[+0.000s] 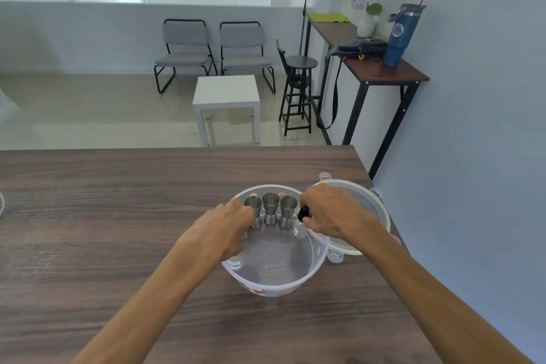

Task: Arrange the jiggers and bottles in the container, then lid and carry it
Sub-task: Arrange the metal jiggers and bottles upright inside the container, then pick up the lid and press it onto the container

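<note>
A round clear plastic container (271, 278) stands on the wooden table. Three steel jiggers (271, 208) stand upright in a row at its far side. My left hand (224, 230) reaches into the container's left part; its fingers close on something metallic, probably another jigger (245, 234), mostly hidden. My right hand (331, 213) is over the right rim, shut on a small clear bottle (300, 227) with a black cap (303, 214). The round lid (369, 210) lies flat on the table just right of the container, partly under my right hand.
The table's right edge (393, 216) runs close beside the lid. Beyond the far edge are a white side table (227, 91), two chairs, a stool and a high side table with a blue tumbler (401, 35).
</note>
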